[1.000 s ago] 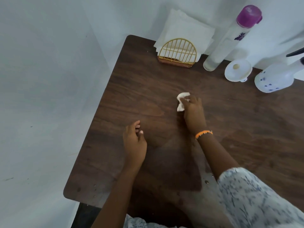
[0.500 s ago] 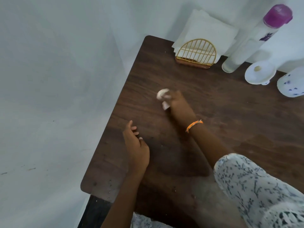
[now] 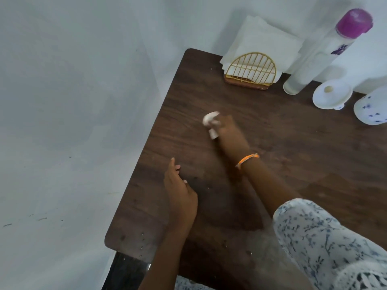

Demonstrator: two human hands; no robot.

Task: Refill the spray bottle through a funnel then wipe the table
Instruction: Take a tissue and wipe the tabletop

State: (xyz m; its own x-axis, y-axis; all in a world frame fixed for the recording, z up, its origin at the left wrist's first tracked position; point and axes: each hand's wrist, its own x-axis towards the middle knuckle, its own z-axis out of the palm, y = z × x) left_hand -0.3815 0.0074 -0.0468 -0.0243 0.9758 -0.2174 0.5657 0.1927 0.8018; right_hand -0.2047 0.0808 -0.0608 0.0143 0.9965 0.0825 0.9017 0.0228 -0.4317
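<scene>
Dark wood table (image 3: 293, 153) against white walls (image 3: 73, 101); right hand (image 3: 230, 130) clutching crumpled tissue (image 3: 210, 122), left hand (image 3: 181, 193) loosely open.

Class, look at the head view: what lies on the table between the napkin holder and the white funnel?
In the head view, the tall bottle with the purple cap stands between the napkin holder and the white funnel, at the table's back edge.

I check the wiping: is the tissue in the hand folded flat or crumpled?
Crumpled: the tissue bulges as a wad from the right hand.
</scene>
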